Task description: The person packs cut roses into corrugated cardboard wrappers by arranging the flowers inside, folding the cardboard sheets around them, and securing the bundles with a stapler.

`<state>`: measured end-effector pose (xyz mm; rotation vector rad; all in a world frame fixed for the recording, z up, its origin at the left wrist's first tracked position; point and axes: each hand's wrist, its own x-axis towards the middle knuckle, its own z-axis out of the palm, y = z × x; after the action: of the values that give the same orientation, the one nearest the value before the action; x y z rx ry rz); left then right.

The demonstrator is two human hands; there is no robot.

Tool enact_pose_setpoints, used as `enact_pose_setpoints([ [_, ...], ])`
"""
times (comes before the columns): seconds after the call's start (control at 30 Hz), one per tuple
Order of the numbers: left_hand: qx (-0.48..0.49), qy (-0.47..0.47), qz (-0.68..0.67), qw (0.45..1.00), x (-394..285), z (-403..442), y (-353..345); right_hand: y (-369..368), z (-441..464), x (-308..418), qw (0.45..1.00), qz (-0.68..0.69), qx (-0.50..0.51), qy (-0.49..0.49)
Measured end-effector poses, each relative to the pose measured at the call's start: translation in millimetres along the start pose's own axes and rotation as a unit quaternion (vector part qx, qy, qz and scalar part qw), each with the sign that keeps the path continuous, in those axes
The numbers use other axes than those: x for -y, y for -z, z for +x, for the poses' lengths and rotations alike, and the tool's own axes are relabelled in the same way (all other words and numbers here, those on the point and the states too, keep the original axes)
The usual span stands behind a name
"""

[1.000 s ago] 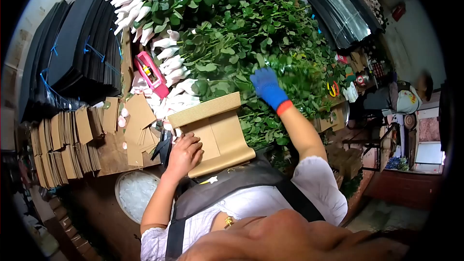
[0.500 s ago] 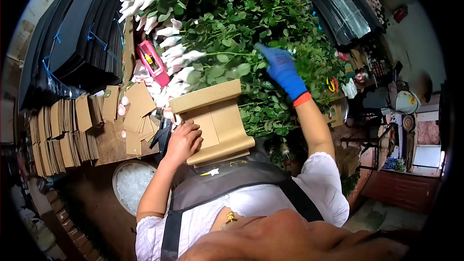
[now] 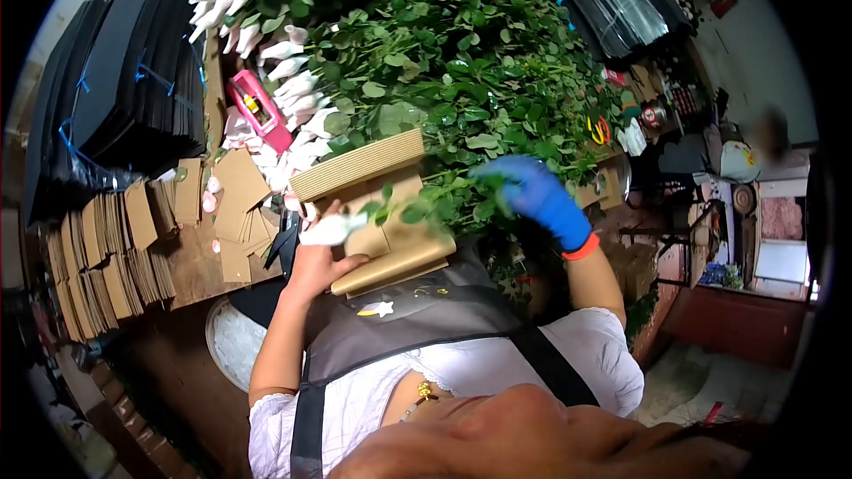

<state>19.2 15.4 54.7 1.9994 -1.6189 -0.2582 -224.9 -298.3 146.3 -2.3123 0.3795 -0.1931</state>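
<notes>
My right hand (image 3: 537,195), in a blue glove with an orange cuff, is closed around the leafy stem of a rose (image 3: 330,230). The stem is blurred and runs leftward over a sheet of brown kraft paper (image 3: 395,264). White netting covers the rose's head, which lies over my bare left hand (image 3: 319,262). That left hand rests at the paper's left edge, thumb spread from the fingers; the rose hides part of it. A strip of corrugated cardboard (image 3: 359,166) lies along the paper's far edge, beside a heap of leafy stems (image 3: 461,62).
A pink stapler-like tool (image 3: 259,113) lies left of the white-netted heads. Brown cardboard pieces (image 3: 111,257) and tall black sheets (image 3: 138,80) are stacked further left. Orange-handled scissors (image 3: 599,130) lie at the right. A round tub (image 3: 232,346) stands below the table.
My right hand has come back from the heap toward me with a rose, whose head now reaches my left hand. My left thumb has spread. The view has shifted slightly.
</notes>
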Motion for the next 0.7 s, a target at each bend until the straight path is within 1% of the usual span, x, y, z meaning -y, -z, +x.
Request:
enact_pose_setpoints([
  [0.03, 0.023, 0.125, -0.190, 0.973, 3.1, -6.5, -10.1, -17.8, -8.6, -15.5, 0.999, -0.032, 0.017, 0.011],
  [0.1, 0.017, 0.138, -0.197, 0.970, 2.7, -8.3, -11.4, -53.8, -22.9, -52.2, 0.980, -0.188, 0.065, 0.010],
  [0.13, 0.052, 0.147, -0.178, 0.972, -1.3, -3.7, -4.6, -63.5, -23.8, -53.8, 0.962, -0.247, 0.115, -0.020],
  [0.17, 0.009, 0.066, -0.142, 0.988, 2.1, -2.4, -7.8, -65.2, -25.7, -56.7, 0.964, -0.243, 0.105, 0.014],
  [0.23, 0.058, 0.018, -0.088, 0.994, 11.0, -8.8, -11.3, -58.3, -17.9, -44.2, 0.965, -0.234, 0.086, 0.084],
  [0.27, 0.039, 0.041, -0.108, 0.993, 7.0, -9.8, -14.6, -42.8, -6.2, -36.5, 0.966, -0.222, 0.125, 0.051],
  [0.3, 0.046, 0.044, -0.113, 0.992, 5.8, -9.6, -12.1, -35.3, 11.0, -34.1, 0.978, -0.166, 0.125, -0.032],
  [0.37, 0.051, 0.046, -0.122, 0.990, 4.7, -5.6, -10.1, -35.9, 41.6, -44.5, 0.993, -0.106, -0.049, 0.013],
  [0.47, 0.054, 0.025, -0.096, 0.994, 5.0, -4.8, -10.0, -65.2, 76.9, -57.9, 0.951, -0.308, 0.015, -0.023],
  [0.5, 0.055, 0.014, -0.076, 0.995, 4.8, -4.9, -10.4, -65.3, 78.5, -54.0, 0.945, -0.324, 0.025, -0.026],
  [0.57, 0.053, 0.025, -0.089, 0.994, 3.1, -5.4, -9.7, -69.6, 73.7, -36.6, 0.932, -0.357, 0.050, -0.032],
  [0.6, 0.051, 0.026, -0.092, 0.994, 4.7, -5.4, -11.2, -58.2, 70.4, -19.1, 0.923, -0.381, 0.029, -0.051],
  [0.67, 0.056, 0.028, -0.096, 0.993, 4.5, -5.9, -11.2, -31.4, 48.2, 23.0, 0.923, -0.362, 0.076, -0.110],
  [0.7, 0.061, 0.028, -0.096, 0.993, 2.7, -4.1, -8.6, -24.1, 34.9, 32.1, 0.921, -0.350, 0.099, -0.140],
])
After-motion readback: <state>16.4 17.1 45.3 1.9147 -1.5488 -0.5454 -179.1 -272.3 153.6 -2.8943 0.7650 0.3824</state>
